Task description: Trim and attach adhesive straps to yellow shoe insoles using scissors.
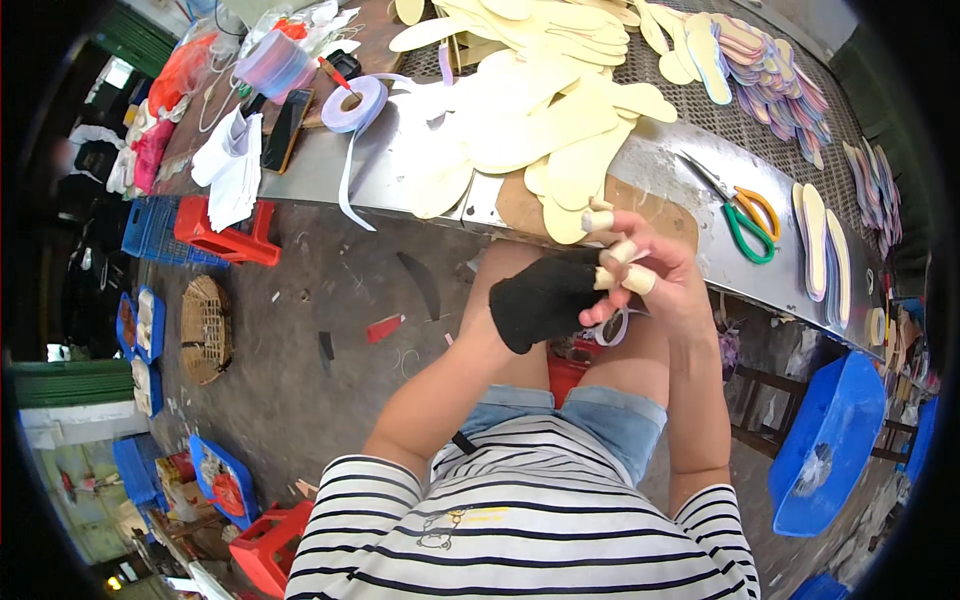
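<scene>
My left hand [545,300], in a black fingerless glove, meets my right hand [665,270] above my lap, close to the table's front edge. Pale wraps cover several fingertips. Both hands are closed, fingers bent toward each other around a thin pale ribbon [626,322], which loops down below them. Exactly where each hand pinches it is partly hidden by the fingers. Just beyond my hands, cream insoles [565,140] lie in a loose heap, one jutting over the table edge. A brown board [655,208] lies partly under them.
Green-and-orange-handled scissors [750,225] lie on the metal table [690,165] at right, beside stacked insoles [822,240]. A ribbon roll [355,105], phone [287,130] and white papers [230,165] sit at left. A red stool [230,225] and a blue tub [830,440] stand below table height.
</scene>
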Tool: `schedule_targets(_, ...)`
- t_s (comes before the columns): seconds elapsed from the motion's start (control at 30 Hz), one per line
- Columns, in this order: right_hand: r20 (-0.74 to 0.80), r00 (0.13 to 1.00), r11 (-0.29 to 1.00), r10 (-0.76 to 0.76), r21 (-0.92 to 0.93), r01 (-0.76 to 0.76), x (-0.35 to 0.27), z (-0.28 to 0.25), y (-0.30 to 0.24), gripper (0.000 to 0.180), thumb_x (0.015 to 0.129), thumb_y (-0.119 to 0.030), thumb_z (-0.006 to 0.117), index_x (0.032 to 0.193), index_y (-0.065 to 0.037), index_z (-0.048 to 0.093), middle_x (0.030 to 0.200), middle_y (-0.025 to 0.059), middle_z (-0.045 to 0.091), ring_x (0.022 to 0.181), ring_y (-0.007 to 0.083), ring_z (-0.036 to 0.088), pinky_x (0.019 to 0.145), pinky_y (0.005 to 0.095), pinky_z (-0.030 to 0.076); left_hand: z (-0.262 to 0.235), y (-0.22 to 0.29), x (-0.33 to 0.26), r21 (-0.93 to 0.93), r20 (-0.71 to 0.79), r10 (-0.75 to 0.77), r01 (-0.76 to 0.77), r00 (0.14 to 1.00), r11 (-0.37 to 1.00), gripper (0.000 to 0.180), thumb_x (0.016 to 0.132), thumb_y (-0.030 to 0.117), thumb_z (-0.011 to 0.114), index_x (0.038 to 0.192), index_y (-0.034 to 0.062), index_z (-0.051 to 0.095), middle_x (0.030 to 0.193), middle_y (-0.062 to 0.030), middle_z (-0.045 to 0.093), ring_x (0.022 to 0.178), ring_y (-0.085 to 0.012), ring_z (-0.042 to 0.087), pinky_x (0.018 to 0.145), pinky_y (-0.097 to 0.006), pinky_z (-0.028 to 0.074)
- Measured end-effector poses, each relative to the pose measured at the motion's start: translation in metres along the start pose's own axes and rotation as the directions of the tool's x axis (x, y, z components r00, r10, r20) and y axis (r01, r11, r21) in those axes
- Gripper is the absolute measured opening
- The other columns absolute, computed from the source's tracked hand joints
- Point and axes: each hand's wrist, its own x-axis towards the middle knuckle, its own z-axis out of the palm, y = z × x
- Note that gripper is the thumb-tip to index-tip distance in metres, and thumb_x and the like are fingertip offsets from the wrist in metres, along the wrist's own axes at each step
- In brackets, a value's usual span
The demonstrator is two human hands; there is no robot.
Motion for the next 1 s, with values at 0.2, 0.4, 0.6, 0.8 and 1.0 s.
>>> schedule_targets(0.2, -0.328, 0.944, 0.986, -0.027, -0.163, -0.029, 0.004, -0.042, 0.011, 0.02, 0.085, -0.006, 0.057, 0.102, 0.004, 0.062, 0.095, 0.0076, 0.065, 0.07, 0.0114, 0.06, 0.057, 0.0233, 0.05, -0.018, 0.06, 0.011, 0.902, -0.269, 0.331, 0.116, 0.904, 0.415, 0.018, 0.087, 0.018, 0.059, 0.1, 0.0059, 0.06, 0.079, -0.0084, 0.064, 0.068, -0.0163, 0.064, 0.056, -0.027, 0.05)
schedule_targets(0.4, -0.434, 0.891, 0.79, -0.137, -0.591, -0.166, 0.046, -0.029, 0.021, 0.015, 0.088, -0.009, 0.052, 0.099, 0.0, 0.059, 0.088, 0.0045, 0.062, 0.075, 0.0151, 0.059, 0.072, 0.0287, 0.049, -0.029, 0.12, 0.069, 0.599, 0.27, 0.581, 0.338, 0.768, -0.726, 0.038, 0.069, 0.02, 0.066, 0.103, 0.0052, 0.056, 0.097, -0.0138, 0.06, 0.09, -0.0292, 0.058, 0.077, -0.038, 0.048)
schedule_targets(0.6, 0.075, 0.89, 0.033, -0.45, -0.994, 0.101, 0.061, -0.025, 0.046, 0.013, 0.073, 0.0, 0.057, 0.086, 0.0, 0.057, 0.093, 0.0109, 0.058, 0.09, 0.0283, 0.054, 0.076, 0.0384, 0.047, -0.025, 0.13, 0.092, 0.452, 0.136, 0.521, 0.415, 0.843, -0.789, 0.043, 0.066, 0.019, 0.068, 0.105, 0.0059, 0.056, 0.094, -0.0142, 0.059, 0.091, -0.0295, 0.057, 0.074, -0.038, 0.049)
schedule_targets(0.8, -0.006, 0.893, 0.059, -0.45, -0.998, 0.023, 0.06, -0.016, 0.05, 0.013, 0.071, 0.0, 0.058, 0.084, -0.001, 0.057, 0.093, 0.0105, 0.059, 0.094, 0.0301, 0.054, 0.078, 0.0403, 0.046, -0.018, 0.154, 0.086, 0.805, 0.129, 0.352, 0.109, 0.927, -0.583, 0.035, 0.065, 0.017, 0.069, 0.096, 0.0025, 0.059, 0.08, -0.0122, 0.059, 0.076, -0.0268, 0.06, 0.067, -0.033, 0.048)
schedule_targets(1.0, -0.529, 0.847, 0.835, -0.039, -0.484, -0.263, 0.047, -0.056, 0.032, 0.018, 0.087, -0.012, 0.056, 0.102, -0.007, 0.064, 0.08, 0.0032, 0.063, 0.068, 0.0115, 0.059, 0.058, 0.0261, 0.046, 0.024, 0.158, 0.045, 0.7, 0.402, 0.375, -0.016, 0.835, -0.714, 0.035, 0.069, 0.013, 0.069, 0.103, 0.0039, 0.065, 0.103, -0.0157, 0.063, 0.093, -0.0297, 0.061, 0.082, -0.036, 0.049)
